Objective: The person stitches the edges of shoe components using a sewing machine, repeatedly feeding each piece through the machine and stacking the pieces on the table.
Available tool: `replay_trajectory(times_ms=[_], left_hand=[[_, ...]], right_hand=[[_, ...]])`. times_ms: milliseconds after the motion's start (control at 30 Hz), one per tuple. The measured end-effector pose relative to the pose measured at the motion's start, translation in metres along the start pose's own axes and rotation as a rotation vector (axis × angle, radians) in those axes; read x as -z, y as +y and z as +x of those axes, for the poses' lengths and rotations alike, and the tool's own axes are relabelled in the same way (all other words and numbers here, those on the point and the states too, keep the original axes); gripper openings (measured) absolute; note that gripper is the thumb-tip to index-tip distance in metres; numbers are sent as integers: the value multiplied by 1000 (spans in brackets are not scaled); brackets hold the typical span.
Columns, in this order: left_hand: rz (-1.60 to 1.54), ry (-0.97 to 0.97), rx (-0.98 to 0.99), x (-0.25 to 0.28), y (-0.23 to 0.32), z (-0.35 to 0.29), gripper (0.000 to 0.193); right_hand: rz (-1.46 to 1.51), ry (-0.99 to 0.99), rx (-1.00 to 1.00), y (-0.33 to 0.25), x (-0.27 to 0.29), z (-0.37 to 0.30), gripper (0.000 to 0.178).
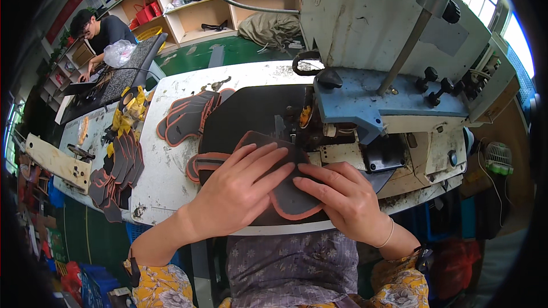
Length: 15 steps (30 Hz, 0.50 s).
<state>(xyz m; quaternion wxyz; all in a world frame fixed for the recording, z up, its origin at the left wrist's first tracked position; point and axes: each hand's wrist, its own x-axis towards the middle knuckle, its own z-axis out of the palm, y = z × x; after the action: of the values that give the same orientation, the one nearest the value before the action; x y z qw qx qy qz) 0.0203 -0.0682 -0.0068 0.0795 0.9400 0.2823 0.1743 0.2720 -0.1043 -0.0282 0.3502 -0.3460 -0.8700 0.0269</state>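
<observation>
A dark grey insole-shaped piece with an orange edge lies at the machine's black work plate, just in front of the machine head. My left hand rests over its left side, fingers stretched flat across the top; that thumb is hidden. On the right side, my right hand grips the piece with bent fingers on top, its thumb out of sight. Both hands' fingertips nearly meet over the middle. Left of my left hand, more such pieces lie partly under the wrist side.
The blue and cream machine head stands just beyond my right hand. A fanned stack of similar pieces lies on the white tabletop; another bunch hangs at its left. A co-worker sits at a far-left bench.
</observation>
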Motion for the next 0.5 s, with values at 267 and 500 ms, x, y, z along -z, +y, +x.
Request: replay_trajectory(times_ms=[267,500], left_hand=[[44,65,29,-3,5,4,57],[26,48,-29,2,-7,9,57]], right_hand=[[16,3,-35,2,0,2,59],[21,-16,-50,1,1,1,53]])
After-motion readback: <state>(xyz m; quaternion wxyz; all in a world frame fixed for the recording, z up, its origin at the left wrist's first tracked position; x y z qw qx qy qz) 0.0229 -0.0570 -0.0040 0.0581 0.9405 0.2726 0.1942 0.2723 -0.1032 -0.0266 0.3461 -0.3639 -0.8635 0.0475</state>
